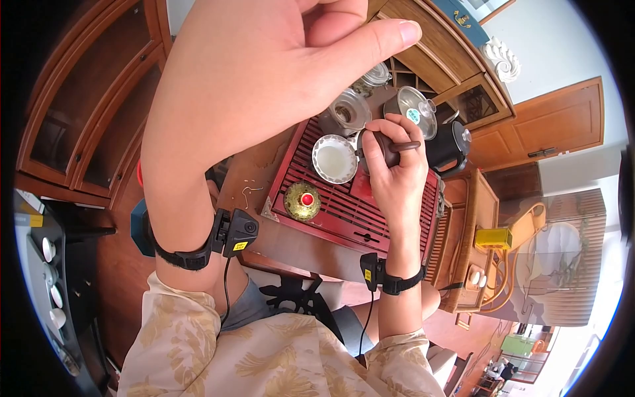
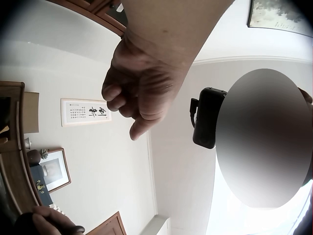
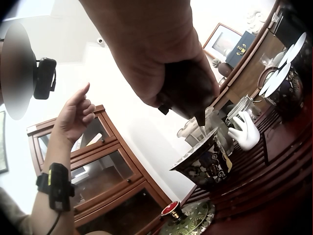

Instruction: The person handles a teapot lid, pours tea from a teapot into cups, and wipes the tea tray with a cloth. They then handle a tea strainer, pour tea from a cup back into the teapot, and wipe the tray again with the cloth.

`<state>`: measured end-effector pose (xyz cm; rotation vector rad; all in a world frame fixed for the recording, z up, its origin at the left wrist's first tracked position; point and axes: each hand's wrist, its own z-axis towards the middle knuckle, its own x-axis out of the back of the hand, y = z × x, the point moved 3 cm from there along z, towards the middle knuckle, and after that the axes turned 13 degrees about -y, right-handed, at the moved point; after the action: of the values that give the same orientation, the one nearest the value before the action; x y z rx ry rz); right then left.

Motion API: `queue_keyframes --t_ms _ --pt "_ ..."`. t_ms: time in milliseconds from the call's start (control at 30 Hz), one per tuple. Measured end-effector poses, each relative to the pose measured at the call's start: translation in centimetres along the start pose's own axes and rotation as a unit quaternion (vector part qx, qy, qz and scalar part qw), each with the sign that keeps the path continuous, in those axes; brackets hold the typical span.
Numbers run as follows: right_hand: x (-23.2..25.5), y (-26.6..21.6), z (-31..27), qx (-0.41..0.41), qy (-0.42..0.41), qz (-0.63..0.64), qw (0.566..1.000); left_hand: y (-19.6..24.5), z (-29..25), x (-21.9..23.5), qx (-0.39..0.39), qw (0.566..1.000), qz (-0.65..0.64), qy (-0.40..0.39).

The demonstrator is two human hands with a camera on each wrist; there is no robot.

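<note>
My right hand (image 1: 402, 175) grips a small dark brown teapot (image 3: 186, 90), its handle sticking out past the fingers. Below the spout is a patterned flared bowl (image 3: 208, 164), and a thin clear stream runs from spout to bowl. From above, the bowl (image 1: 334, 160) shows a white inside with pale liquid. Its front neighbour is a green patterned lid (image 1: 302, 202) with a red knob, lying on the red slatted tea tray (image 1: 331, 228). Up close to the head camera, my left hand (image 1: 264, 73) is raised, holding nothing, fingers curled in and thumb sticking out.
Behind the bowl stand a glass vessel (image 1: 345, 112) and a glass pot (image 1: 411, 112) with a label. A black kettle (image 1: 450, 147) is at the tray's right. A white hand-shaped ornament (image 3: 244, 132) sits beside the bowl. Glass-fronted cabinets (image 1: 99, 99) line the left.
</note>
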<state>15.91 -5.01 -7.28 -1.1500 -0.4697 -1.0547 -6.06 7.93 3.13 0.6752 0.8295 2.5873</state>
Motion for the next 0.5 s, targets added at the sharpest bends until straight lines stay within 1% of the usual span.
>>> queue_keyframes --t_ms 67,500 --pt "0.02 -0.03 0.02 0.001 0.001 -0.002 1.000 0.70 0.00 0.05 0.033 0.999 -0.001 -0.004" --pt "-0.03 -0.05 0.09 0.009 0.006 -0.006 1.000 0.78 -0.06 0.07 0.035 0.999 0.005 -0.004"
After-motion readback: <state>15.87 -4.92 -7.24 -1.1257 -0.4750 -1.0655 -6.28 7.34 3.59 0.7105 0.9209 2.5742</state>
